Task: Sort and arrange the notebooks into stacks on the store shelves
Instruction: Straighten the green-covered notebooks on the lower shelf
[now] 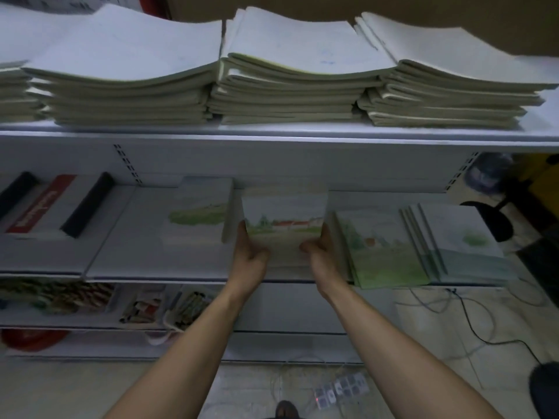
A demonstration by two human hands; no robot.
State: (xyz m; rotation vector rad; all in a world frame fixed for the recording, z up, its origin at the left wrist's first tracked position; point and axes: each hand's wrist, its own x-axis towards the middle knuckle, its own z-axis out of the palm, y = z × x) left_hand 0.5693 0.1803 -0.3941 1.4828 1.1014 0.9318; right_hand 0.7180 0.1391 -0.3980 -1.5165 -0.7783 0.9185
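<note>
A stack of notebooks with a red-roofed landscape cover point(284, 217) is held over the middle shelf point(127, 267). My left hand point(249, 252) grips its left edge and my right hand point(319, 251) grips its right edge. To the left a green-hill notebook stack point(198, 216) lies on the shelf. On the right a green-meadow notebook stack point(381, 246) lies beside a fanned pile of pale notebooks point(459, 243).
The top shelf point(272, 136) carries three tall stacks of white-covered notebooks point(290, 74). Dark and red-spined items point(39, 207) lie at the middle shelf's left. Lower shelves hold pens and small stationery point(142, 309). Cables and a power strip point(341, 390) lie on the floor.
</note>
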